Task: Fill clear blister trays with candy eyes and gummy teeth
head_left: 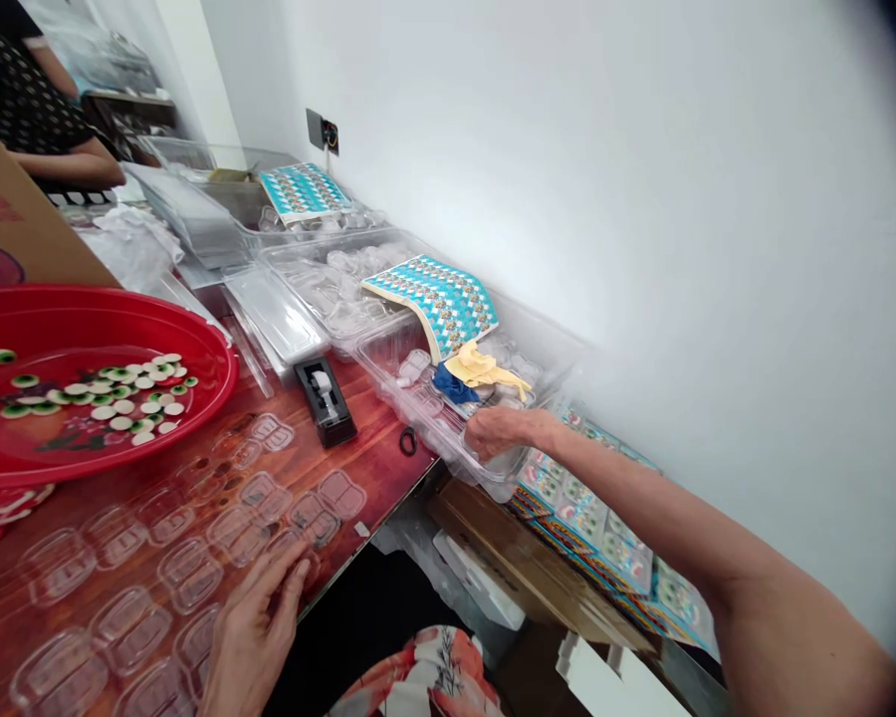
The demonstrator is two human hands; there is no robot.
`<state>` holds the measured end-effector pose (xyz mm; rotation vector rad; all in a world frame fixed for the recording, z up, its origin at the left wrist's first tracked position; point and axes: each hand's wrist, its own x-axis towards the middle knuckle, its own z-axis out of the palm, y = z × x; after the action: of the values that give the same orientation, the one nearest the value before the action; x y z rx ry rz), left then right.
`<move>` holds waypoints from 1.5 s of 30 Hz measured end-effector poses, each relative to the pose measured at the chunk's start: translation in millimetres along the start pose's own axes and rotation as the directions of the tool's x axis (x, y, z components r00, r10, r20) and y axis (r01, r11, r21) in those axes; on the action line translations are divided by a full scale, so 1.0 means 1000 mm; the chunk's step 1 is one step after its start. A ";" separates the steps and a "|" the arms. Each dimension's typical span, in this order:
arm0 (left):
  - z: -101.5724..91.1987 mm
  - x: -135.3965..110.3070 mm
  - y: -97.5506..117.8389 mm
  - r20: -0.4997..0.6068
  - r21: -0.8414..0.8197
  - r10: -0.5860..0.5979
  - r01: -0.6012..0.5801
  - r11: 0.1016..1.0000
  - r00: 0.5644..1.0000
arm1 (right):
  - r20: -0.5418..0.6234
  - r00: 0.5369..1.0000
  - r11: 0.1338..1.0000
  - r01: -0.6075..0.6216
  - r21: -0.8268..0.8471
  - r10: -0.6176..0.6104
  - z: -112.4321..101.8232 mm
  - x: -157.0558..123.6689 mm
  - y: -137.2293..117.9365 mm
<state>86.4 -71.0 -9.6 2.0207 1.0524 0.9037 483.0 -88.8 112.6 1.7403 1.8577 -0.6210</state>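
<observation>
My left hand [258, 612] lies over the near edge of the table with its fingers stretched out, the tips touching a clear plastic blister shell. Around it, rows of similar clear blister shells [190, 575] are spread on the wood-patterned tabletop. My right hand [497, 430] reaches into a clear plastic bin [448, 438], fingers curled down; what they hold, if anything, is hidden. Just beyond it, a yellow cloth [485, 366] and a dark blue cloth [454, 382] lie in the bin, beside loose clear shells and a stack of blue patterned sheets [448, 299].
A red basin [220, 383] at left holds many green-and-white eyeball pieces. A tape dispenser [325, 400] and a black ring [408, 441] stand near the bin. More bins [336, 244] line the wall. Boxes with packaged pieces [589, 518] sit below. A person [37, 110] is at far left.
</observation>
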 end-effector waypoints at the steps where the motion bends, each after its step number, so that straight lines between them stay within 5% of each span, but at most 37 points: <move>1: 0.000 -0.001 -0.001 -0.008 0.006 0.005 -0.005 1.000 1.000 | -0.018 1.000 1.000 0.021 0.010 -0.021 -0.003 0.001 0.003; 7: 0.004 -0.003 0.000 -0.014 0.026 0.006 -0.006 1.000 1.000 | -0.271 0.956 0.992 -0.123 -0.013 0.115 -0.013 0.038 0.001; 13: -0.006 -0.009 0.010 -0.025 0.021 -0.091 0.092 0.996 0.996 | -0.327 0.942 0.996 -0.084 -0.031 0.070 -0.010 0.070 -0.015; 18: -0.015 -0.009 0.019 0.008 -0.158 -0.322 0.319 0.935 0.947 | -0.371 0.922 0.992 -0.126 -0.007 0.114 -0.022 0.050 -0.008; 21: -0.015 0.003 0.040 0.191 -0.343 -0.445 0.485 0.805 0.875 | -0.457 0.882 0.993 -0.110 0.044 0.118 -0.033 0.014 -0.017; 26: -0.008 0.030 0.089 0.385 -0.628 -0.423 0.569 0.531 0.820 | -0.719 0.694 0.893 0.347 0.288 -0.038 -0.034 -0.039 -0.090; 32: -0.012 0.033 0.089 0.393 -0.797 -0.375 0.514 0.317 0.840 | -0.736 0.596 0.637 0.711 0.298 -0.321 -0.001 -0.015 -0.186; 35: -0.026 0.019 0.072 0.358 -0.803 -0.455 0.518 0.295 0.815 | -0.710 0.628 0.518 0.743 0.424 -0.318 0.014 0.007 -0.209; 42: -0.045 -0.007 0.057 0.331 -0.773 -0.564 0.560 0.297 0.756 | -0.528 0.847 0.022 0.530 0.848 -0.062 0.017 0.029 -0.244; 45: -0.047 -0.009 0.057 0.317 -0.766 -0.566 0.558 0.321 0.761 | -0.468 0.881 -0.038 0.467 0.884 -0.071 0.014 0.034 -0.252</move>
<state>66.0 -92.4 58.7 0.7201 0.9482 0.7800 230.7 -90.3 75.6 2.2406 2.0609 -2.5831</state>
